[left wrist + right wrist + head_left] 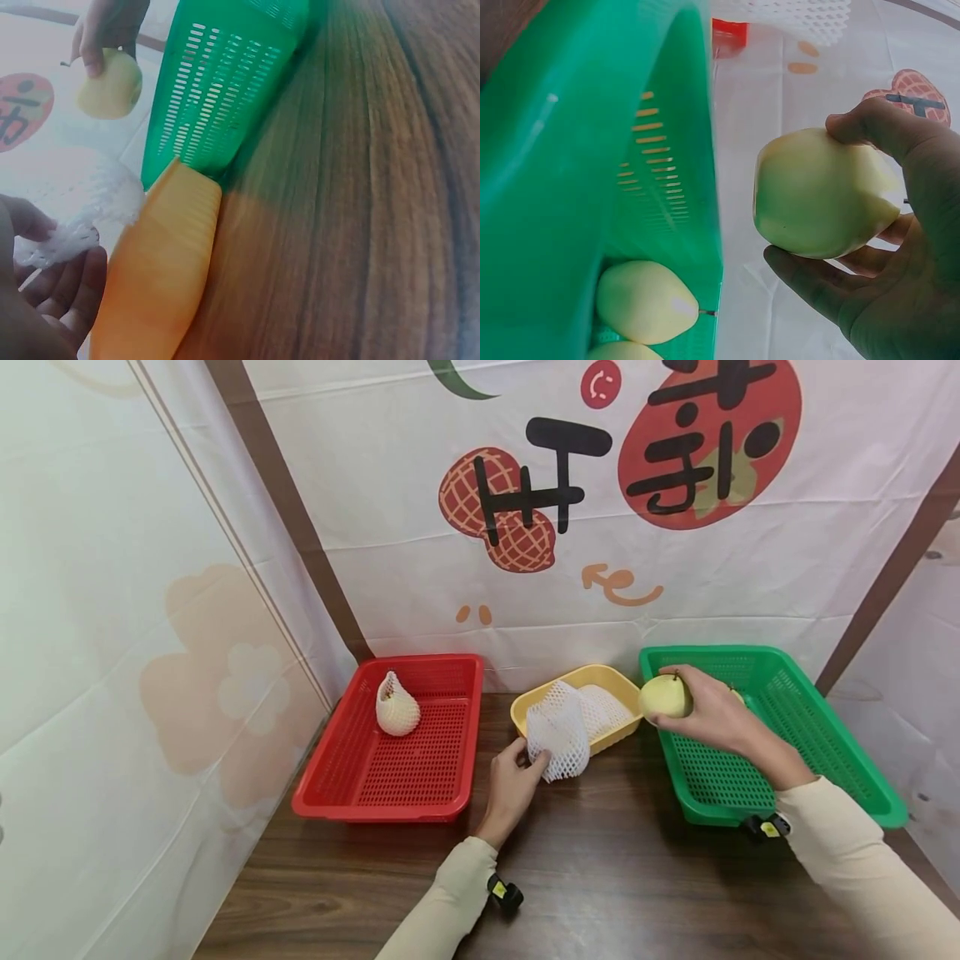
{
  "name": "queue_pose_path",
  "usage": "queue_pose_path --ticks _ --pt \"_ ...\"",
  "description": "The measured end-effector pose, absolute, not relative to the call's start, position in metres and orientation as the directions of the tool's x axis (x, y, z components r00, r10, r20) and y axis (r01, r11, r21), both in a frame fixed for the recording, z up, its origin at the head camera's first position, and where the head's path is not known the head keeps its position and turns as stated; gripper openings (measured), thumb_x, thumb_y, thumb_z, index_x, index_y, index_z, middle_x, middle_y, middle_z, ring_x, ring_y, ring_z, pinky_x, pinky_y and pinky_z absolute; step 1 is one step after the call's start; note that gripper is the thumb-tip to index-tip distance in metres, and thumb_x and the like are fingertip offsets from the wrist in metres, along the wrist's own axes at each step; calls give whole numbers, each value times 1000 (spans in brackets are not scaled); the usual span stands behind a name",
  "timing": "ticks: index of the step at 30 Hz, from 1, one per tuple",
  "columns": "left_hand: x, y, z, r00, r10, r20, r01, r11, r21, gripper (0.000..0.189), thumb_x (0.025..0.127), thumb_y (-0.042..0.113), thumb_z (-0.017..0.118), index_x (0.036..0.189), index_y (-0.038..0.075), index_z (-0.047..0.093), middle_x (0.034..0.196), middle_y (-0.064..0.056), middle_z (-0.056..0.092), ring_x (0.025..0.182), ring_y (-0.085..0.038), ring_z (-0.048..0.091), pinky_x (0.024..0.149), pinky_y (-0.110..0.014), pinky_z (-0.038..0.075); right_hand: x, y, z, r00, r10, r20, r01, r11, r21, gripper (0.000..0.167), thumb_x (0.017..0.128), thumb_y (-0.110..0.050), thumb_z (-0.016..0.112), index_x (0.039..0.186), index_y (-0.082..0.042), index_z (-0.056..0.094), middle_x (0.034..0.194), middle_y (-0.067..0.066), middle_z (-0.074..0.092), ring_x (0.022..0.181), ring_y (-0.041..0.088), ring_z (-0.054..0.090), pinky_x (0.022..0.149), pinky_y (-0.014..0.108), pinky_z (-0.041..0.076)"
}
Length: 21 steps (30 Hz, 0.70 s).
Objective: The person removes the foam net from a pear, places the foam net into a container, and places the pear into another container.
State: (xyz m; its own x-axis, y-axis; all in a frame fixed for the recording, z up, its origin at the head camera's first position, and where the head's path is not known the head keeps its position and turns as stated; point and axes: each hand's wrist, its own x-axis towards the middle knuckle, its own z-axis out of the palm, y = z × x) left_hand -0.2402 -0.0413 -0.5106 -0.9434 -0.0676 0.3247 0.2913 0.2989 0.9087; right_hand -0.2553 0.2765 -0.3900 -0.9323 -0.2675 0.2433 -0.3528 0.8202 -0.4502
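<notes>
My left hand pinches the lower edge of a white foam fruit net between thumb and fingers, over the front of the yellow basket. More white foam nets lie inside that basket. A pale yellow-green pear is in the grip of my right hand, raised over the left rim of the green basket. Thumb and fingers wrap the pear's sides in the right wrist view. Below it, pears lie in the green basket.
A red basket stands at the left, holding one pear in a foam net. All the baskets sit on a dark wooden table. A printed white cloth hangs behind them, with another cloth at the left side.
</notes>
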Motion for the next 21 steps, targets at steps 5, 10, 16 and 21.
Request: queue_pose_path --ticks 5,10,16,21 --pt "-244 -39 -509 -941 -76 329 298 270 916 12 92 13 78 103 7 78 91 -4 74 74 -5 61 63 -17 48 -259 280 -389 -935 -271 231 -349 824 -447 78 92 -38 82 151 0 49 137 27 62 103 37 65 71 42 52" --pt "-248 -38 -509 -950 -80 303 281 214 936 13 92 10 78 104 4 77 89 -8 75 73 -4 63 60 -17 50 -265 284 -389 -932 -280 229 -357 817 -453 78 92 -36 82 151 2 49 137 29 61 103 39 65 72 46 55" --pt "-253 -35 -507 -957 -66 282 264 201 943 18 95 10 77 112 4 74 103 -13 78 81 -7 68 63 -18 53 -269 288 -388 -938 -275 208 -343 820 -458 78 92 -35 82 151 2 47 136 29 60 103 39 64 71 45 54" --pt "-257 -32 -502 -957 -82 279 252 249 935 12 95 13 77 104 6 73 93 -9 76 73 -10 61 60 -17 46 -273 292 -386 -944 -271 188 -328 822 -466 81 92 -37 82 152 4 47 136 31 60 102 39 64 69 44 54"
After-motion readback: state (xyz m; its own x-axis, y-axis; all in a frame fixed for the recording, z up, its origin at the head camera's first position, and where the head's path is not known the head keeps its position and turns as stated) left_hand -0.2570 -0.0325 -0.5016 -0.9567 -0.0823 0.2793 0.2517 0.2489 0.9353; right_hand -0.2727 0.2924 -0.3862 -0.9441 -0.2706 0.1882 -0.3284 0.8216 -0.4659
